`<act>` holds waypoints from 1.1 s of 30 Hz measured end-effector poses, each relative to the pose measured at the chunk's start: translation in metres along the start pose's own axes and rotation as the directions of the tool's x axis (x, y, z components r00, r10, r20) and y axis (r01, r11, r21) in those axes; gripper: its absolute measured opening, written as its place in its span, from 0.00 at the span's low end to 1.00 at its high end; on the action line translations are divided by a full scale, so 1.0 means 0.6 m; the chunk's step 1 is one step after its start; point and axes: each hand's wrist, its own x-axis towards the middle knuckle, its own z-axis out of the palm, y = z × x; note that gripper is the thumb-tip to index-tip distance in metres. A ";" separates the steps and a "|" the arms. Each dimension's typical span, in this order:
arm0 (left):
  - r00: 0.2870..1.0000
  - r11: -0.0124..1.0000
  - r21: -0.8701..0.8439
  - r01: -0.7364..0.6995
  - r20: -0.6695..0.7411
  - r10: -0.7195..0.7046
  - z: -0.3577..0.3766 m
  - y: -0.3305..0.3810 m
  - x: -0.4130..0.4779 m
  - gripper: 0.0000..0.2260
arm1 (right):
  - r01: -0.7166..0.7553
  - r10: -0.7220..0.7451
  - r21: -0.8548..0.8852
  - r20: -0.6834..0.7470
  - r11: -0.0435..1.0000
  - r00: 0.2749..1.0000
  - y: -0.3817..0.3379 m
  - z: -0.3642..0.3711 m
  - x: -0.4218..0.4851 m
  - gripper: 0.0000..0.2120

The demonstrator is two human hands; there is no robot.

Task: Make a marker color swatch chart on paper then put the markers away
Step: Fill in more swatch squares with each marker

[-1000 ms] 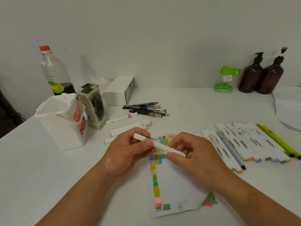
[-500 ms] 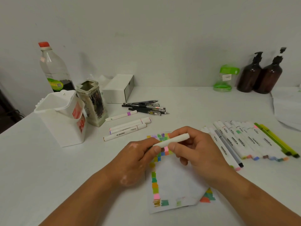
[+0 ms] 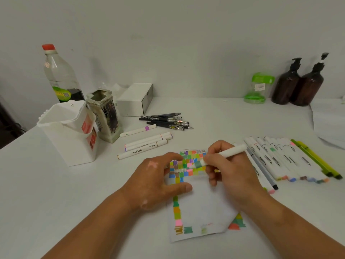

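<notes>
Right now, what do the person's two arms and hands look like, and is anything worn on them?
Both forearms are bare: no sleeves, watch, rings or gloves in view. The left hand has lighter patches on its back and near the wrist. The right hand shows no markings. Fingernails are short and unpainted.

Matt paper [image 3: 203,204], smooth plastic marker [image 3: 231,152]

The paper [image 3: 201,204] is white, edged with small swatches in green, orange, pink, purple and blue. The markers [image 3: 280,157] are white with coloured ends. Two pump bottles [image 3: 296,85] are dark brown; the plastic bottle [image 3: 59,73] has a red cap.
</notes>
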 end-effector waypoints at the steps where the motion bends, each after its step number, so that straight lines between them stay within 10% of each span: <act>1: 1.000 0.998 0.063 0.008 0.013 -0.009 0.001 -0.005 0.001 0.32 | -0.023 0.023 -0.004 -0.010 1.000 1.000 0.001 -0.001 0.001 0.03; 12: 0.992 0.986 0.166 0.020 0.120 -0.041 0.008 -0.020 0.007 0.35 | -0.077 0.113 -0.445 0.053 0.892 0.992 0.019 0.004 -0.003 0.05; 33: 0.988 0.982 0.186 0.037 0.142 -0.064 0.010 -0.022 0.010 0.36 | -0.053 0.103 -0.512 0.070 0.858 0.992 0.021 0.003 -0.002 0.05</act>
